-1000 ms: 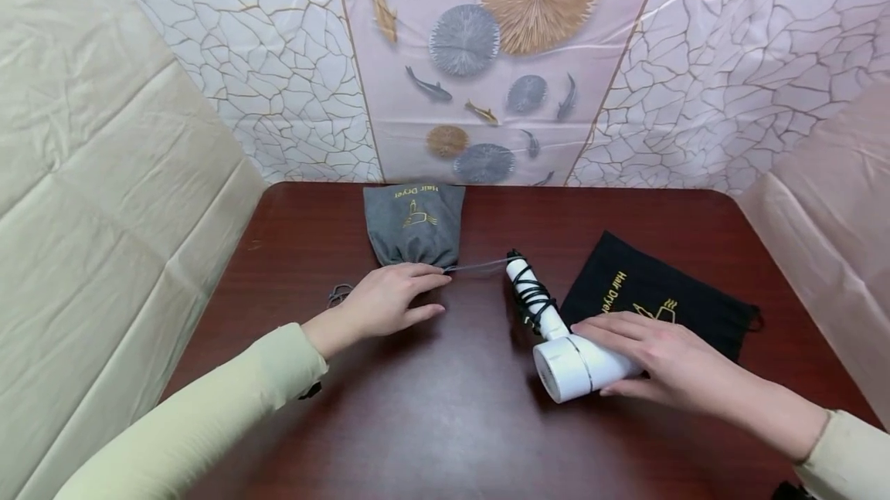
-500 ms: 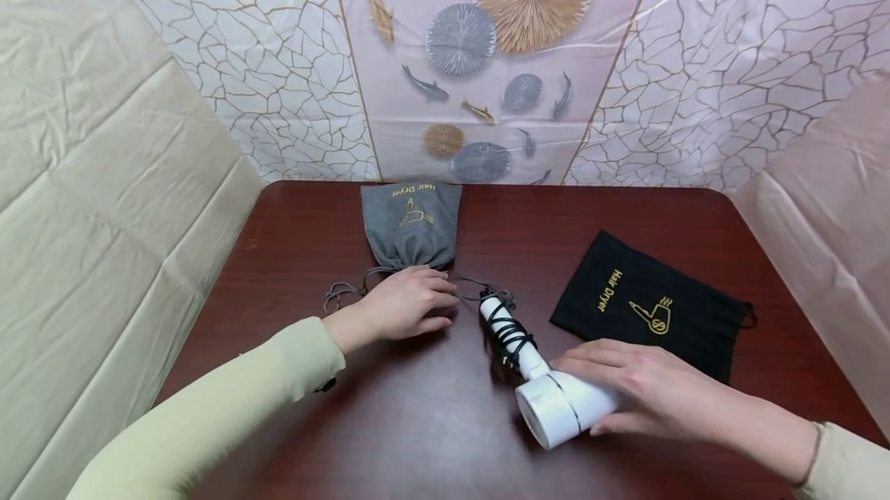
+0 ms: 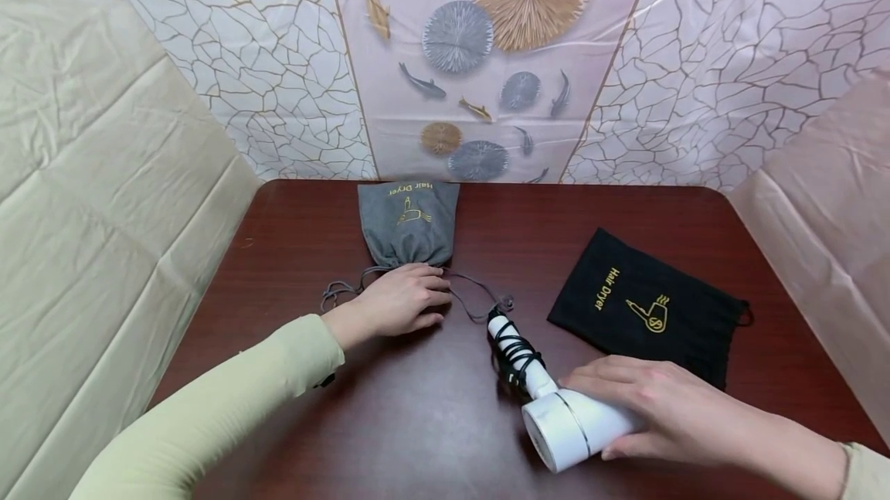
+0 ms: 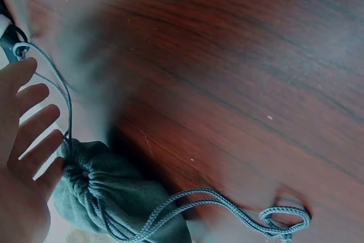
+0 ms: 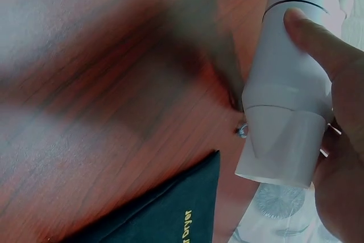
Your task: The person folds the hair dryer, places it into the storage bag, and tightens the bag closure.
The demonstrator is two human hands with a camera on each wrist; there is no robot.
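r. hand (image 3: 667, 407): grip clamped on white hair dryer (image 3: 591, 423), thumb one side of barrel, fingers round the other.
dryer posn: r. of ctr, near part of bench (image 3: 389, 430); lifted or resting, can't tell.
barrel axis: runs l. from r. hand, slightly twd person.
handle (image 3: 540, 382): blk cord (image 3: 516, 353) wound round it; points away + l., approx. twd neck of grey pouch (image 3: 409, 226), stops short of it.
drawstring loop (image 4: 69, 103): spans gap, pouch neck to handle end; seems to touch there. hooked or just lying against, can't tell.
grey pouch posn: far edge, l. of ctr; gathered neck faces person.
l. hand (image 3: 399, 301): grip apart, fingers loose at pouch neck, nothing seen held. 2nd drawstring (image 4: 202, 191) trails off other side.
nearer hand: l. for pouch, r. for dryer.
blk pouch (image 3: 647, 307): flat, r. side, just beyond r. hand.
key rel. (judgement): handle end vs loop. if caught, pulling dryer back twd person prob. tugs grey pouch; loop end looks to need freeing 1st.
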